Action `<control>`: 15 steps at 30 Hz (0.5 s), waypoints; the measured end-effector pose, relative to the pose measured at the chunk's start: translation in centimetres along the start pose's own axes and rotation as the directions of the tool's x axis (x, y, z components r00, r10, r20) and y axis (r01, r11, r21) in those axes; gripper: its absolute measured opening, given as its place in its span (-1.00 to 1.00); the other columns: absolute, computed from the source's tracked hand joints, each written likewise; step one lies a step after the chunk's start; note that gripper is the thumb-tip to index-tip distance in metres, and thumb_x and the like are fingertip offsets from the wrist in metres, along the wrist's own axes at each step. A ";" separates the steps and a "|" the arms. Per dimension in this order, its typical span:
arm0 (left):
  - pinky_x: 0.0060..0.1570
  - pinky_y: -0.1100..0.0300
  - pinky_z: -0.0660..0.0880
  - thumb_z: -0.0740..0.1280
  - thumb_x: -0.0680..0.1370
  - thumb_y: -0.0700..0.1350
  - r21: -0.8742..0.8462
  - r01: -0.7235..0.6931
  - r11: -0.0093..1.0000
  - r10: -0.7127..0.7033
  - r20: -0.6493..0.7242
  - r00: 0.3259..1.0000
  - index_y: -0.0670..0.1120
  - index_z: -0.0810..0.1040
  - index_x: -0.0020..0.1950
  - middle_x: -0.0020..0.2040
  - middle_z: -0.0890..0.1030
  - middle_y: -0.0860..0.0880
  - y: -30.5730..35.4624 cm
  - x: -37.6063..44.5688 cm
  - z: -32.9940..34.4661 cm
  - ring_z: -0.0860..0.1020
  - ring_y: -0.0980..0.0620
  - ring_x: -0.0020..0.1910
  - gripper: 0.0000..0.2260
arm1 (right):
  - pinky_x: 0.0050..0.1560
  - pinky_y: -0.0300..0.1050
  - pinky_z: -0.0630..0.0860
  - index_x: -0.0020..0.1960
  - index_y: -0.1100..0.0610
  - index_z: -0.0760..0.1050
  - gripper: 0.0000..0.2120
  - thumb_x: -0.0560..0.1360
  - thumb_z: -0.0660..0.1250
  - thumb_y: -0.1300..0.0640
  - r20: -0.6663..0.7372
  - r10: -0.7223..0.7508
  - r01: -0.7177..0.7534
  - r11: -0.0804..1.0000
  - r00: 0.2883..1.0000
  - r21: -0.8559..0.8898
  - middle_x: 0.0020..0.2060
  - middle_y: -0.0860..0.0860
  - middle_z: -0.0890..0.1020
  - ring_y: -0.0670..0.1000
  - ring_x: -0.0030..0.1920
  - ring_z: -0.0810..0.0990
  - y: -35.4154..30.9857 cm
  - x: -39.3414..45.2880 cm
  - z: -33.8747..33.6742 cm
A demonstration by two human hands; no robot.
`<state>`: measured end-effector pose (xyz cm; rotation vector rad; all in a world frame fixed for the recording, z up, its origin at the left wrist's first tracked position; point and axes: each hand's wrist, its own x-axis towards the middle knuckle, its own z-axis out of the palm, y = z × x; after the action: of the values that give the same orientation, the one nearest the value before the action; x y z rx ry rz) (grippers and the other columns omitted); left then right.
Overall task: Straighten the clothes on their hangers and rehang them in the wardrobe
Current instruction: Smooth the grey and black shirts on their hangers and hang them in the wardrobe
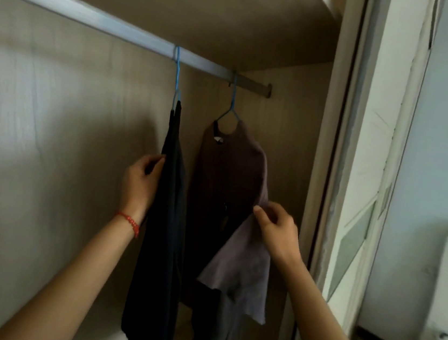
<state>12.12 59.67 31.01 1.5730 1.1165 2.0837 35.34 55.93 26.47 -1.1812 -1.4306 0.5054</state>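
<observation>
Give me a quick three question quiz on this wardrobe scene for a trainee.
1. True or false: both blue hangers hook on the rail.
2. Which hand holds the dark garment? A left hand B right hand
3. Fill in: the right hand pinches the sleeve of the ____ garment.

Key: 1 true. 2 A. 3 brown; the sleeve is lifted and looks paler.

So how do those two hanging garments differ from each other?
The black garment hangs edge-on to the camera, a narrow dark strip; the purple-brown garment faces us, neckline showing. The black one hangs nearer the rail's middle, the purple-brown one near its end bracket. The left hand touches the black one's edge; the right hand pinches the purple-brown one's sleeve. Both hang on blue hangers.
</observation>
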 end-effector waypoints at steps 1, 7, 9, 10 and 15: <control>-0.22 0.44 0.40 0.19 0.54 -0.33 -0.011 0.043 0.999 -0.043 0.002 0.999 -0.28 0.49 0.18 -0.11 0.54 -0.01 -1.3 -1.4 -0.5 0.51 0.11 -0.14 -0.77 | -0.03 -0.32 0.45 0.25 0.07 0.43 -0.71 0.54 0.24 0.06 -0.007 0.011 -0.011 1.000 1.000 0.003 0.01 -0.06 0.56 -0.11 0.01 0.52 1.2 -1.7 0.1; -0.23 0.42 0.38 0.11 0.55 -0.24 0.060 0.518 0.853 -0.522 0.085 0.849 0.07 0.57 -0.37 -0.48 0.51 0.20 -9.8 -12.4 -4.6 0.47 0.37 -0.49 -0.60 | -0.21 -0.48 0.47 0.13 0.09 0.50 -0.81 0.52 0.29 0.17 0.051 0.252 -0.247 0.966 0.966 -0.082 -0.09 -0.03 0.60 -0.14 -0.12 0.57 10.6 -10.8 1.6; -0.27 0.34 0.42 0.13 0.56 -0.31 0.132 0.623 0.771 -0.629 0.007 0.777 -0.13 0.57 -0.27 -0.38 0.55 -0.05 -11.2 -17.6 -5.4 0.53 0.23 -0.40 -0.70 | -0.20 -0.33 0.45 0.08 0.15 0.53 -0.84 0.52 0.27 0.20 0.157 0.410 -0.373 0.901 0.898 -0.221 -0.07 0.06 0.63 0.02 -0.08 0.60 14.8 -13.5 2.4; -0.20 0.24 0.41 0.16 0.54 -0.34 0.227 0.631 0.742 -0.642 -0.032 0.766 -0.23 0.54 -0.20 -0.26 0.57 -0.14 -12.0 -20.3 -5.6 0.57 0.05 -0.24 -0.80 | -0.14 -0.22 0.46 0.08 0.19 0.54 -0.82 0.51 0.25 0.21 0.206 0.493 -0.425 0.854 0.845 -0.300 -0.04 0.12 0.64 0.11 -0.03 0.61 16.9 -14.8 2.8; 0.17 0.12 0.38 0.24 0.55 -0.23 0.571 0.670 0.475 -0.814 -0.004 0.581 -0.23 0.58 0.09 0.12 0.58 -0.14 -17.1 -32.3 -7.8 0.52 -0.14 0.17 -0.81 | 0.01 -0.16 0.43 0.19 0.19 0.53 -0.70 0.51 0.22 0.15 0.375 0.677 -0.444 0.715 0.634 -0.541 0.13 0.13 0.61 0.15 0.17 0.56 25.8 -20.2 3.6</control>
<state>12.93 46.93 -4.14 1.1204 1.9216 0.9618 38.26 49.99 -5.82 -1.9806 -1.6721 1.1206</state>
